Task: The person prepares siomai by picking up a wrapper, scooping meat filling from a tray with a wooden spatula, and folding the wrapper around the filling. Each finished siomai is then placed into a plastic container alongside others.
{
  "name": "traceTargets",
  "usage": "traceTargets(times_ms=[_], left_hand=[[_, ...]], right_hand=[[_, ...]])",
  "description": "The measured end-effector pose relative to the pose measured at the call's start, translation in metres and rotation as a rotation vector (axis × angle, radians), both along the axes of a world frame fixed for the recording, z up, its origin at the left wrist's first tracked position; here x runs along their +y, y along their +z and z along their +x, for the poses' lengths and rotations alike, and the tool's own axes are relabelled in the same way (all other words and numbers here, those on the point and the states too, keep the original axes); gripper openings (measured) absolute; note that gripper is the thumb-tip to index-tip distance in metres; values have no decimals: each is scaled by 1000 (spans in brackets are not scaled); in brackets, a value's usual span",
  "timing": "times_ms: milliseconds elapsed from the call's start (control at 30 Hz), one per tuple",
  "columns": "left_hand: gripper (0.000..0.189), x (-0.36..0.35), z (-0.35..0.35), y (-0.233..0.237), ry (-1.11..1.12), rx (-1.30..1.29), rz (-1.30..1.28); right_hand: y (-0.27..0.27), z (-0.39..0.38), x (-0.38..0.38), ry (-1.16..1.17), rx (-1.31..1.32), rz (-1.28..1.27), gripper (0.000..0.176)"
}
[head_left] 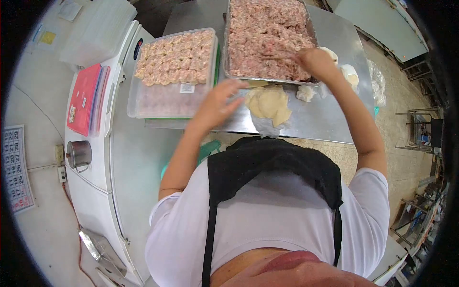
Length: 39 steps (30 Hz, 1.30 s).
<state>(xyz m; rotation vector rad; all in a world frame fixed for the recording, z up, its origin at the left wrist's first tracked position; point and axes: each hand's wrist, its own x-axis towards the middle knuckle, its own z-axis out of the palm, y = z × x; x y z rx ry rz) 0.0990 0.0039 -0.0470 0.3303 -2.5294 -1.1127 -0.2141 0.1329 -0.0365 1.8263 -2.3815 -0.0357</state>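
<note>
My left hand (219, 99) hovers with fingers apart over the near edge of the steel table (334, 115), between a clear tray of folded dumplings (174, 60) and a pile of pale round wrappers (270, 103). Nothing shows in it. My right hand (313, 61) reaches into the near right part of a metal tray of pink minced filling (265, 33). Its fingers are curled on what looks like a thin stick (277, 56) lying across the mince.
Small pale lumps (305, 93) lie by the metal tray's near corner. A white chest freezer (122, 158) on the left carries a red board (83, 98), a metal mug (79, 154) and stacked clear lids (98, 31). A green stool (210, 148) stands below the table.
</note>
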Motion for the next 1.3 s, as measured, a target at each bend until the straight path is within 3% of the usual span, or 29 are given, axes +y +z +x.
traceTargets(times_ms=[67, 167, 333, 400, 533, 600, 633, 700, 733, 800, 833, 867, 933, 1000, 1033, 1133, 1167, 1233, 1267, 1300], left_hand=[[32, 23, -33, -46, -78, 24, -137], [35, 52, -64, -81, -135, -65, -118], [44, 100, -94, -89, -75, 0, -171], [37, 104, -98, -98, -58, -43, -375], [28, 94, -101, -101, -53, -59, -310], [19, 94, -97, -85, -12, -59, -62], [19, 90, -93, -88, -4, -64, -62], [21, 84, -84, -91, 99, 49, 343], [21, 80, -81, -90, 97, 50, 344], [28, 75, -72, -85, 243, 329, 1426], [30, 74, -70, -68, 351, 312, 1488], [30, 70, -63, -66, 353, 311, 1494], [27, 61, -53, -62, 303, -69, 467], [27, 56, -50, -53, 336, -79, 366], [27, 54, -47, -47, 367, -100, 259], [27, 37, -32, -28, 285, -233, 147], [27, 31, -27, -29, 276, -229, 152], [24, 20, -19, -31, 241, -12, 416], [24, 14, -17, -34, 232, -9, 420], [25, 8, -16, -37, 305, 76, 728]], right_hand=[[-24, -4, 2, 212, -102, -102, 42], [-47, 7, 8, 284, -248, -56, 43], [-48, 17, 17, 206, -319, -26, 43], [-54, 11, 13, 202, -575, -143, 46], [-40, 1, -4, 206, -553, -112, 45], [-22, -1, -11, 238, -302, -47, 44], [-21, 5, -10, 288, -213, -12, 44], [-31, 23, -8, 306, -260, -7, 39], [-32, 28, -9, 320, -296, -3, 34], [-26, 21, -18, 312, -345, 46, 35], [-24, 20, -23, 329, -366, -6, 35], [-22, 20, -28, 345, -386, -58, 35], [-13, 27, -44, 328, -374, -60, 35], [-10, 38, -61, 403, -84, -37, 37], [-16, 48, -62, 402, -81, -34, 37], [-23, 77, -54, 472, -148, -151, 37], [-17, 76, -48, 355, -266, -75, 36], [-24, 64, -47, 139, -519, 50, 38], [-33, 56, -43, 130, -514, 51, 38], [-28, 56, -40, 70, -711, 12, 41]])
